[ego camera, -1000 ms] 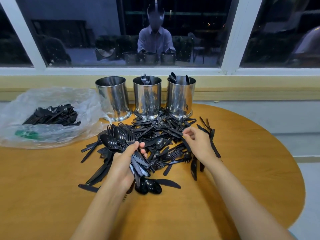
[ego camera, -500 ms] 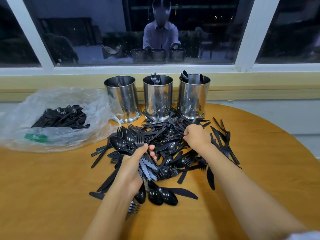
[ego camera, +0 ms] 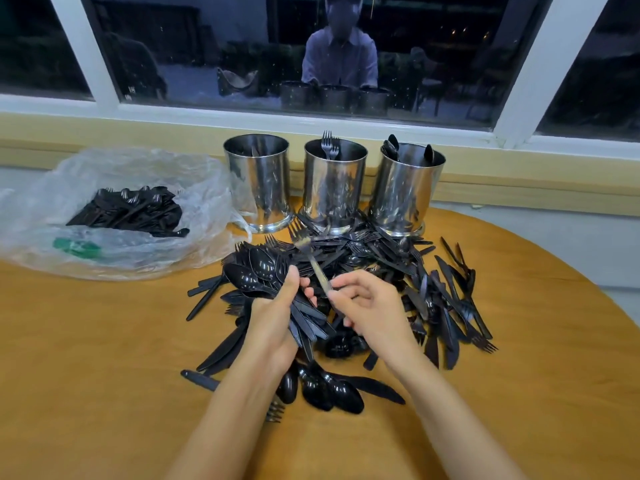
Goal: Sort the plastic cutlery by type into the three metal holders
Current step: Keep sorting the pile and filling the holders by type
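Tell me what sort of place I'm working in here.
Probably a cafe or canteen dining area, at night: a round wooden table stands by a big window that is dark outside, with a clear bag of plastic cutlery and three metal holders on it.

Desk (ego camera: 104, 375): round, orange-brown wood, filling 6 o'clock.
Window (ego camera: 207, 46): across 12 o'clock, white frame (ego camera: 93, 60), dark panes, night outside, room reflected.
Ledge (ego camera: 138, 133): pale yellow, beneath window, 9 to 3 o'clock.
Wall (ego camera: 554, 237): grey, 3 o'clock, under ledge.
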Available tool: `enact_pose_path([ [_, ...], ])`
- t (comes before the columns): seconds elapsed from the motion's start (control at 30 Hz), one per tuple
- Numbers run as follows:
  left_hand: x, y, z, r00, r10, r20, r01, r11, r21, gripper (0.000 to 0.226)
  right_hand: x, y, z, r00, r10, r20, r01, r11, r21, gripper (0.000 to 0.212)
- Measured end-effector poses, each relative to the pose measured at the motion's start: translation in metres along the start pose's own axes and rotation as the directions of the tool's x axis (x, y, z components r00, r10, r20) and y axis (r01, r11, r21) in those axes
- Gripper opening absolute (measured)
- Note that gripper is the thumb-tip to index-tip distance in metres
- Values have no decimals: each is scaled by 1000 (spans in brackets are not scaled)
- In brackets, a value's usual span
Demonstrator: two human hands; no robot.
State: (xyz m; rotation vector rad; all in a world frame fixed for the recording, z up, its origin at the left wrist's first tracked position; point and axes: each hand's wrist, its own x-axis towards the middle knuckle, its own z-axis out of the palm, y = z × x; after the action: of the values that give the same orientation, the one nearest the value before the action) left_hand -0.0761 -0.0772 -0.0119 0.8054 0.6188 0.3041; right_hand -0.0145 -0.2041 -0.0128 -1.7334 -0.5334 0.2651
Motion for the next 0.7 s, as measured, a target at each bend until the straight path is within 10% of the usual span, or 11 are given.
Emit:
enact_pose_path([
  [0.43, 10, 1, -5, 999, 10, -52, -12, 999, -33, 20, 0, 5, 6, 980, -70, 188, 100, 983, -157, 12],
  [0.7, 18, 11, -12, 999, -27, 29, 29, 997, -74, 21, 80, 37, -69, 984, -65, -166, -81, 667, -741, 17],
])
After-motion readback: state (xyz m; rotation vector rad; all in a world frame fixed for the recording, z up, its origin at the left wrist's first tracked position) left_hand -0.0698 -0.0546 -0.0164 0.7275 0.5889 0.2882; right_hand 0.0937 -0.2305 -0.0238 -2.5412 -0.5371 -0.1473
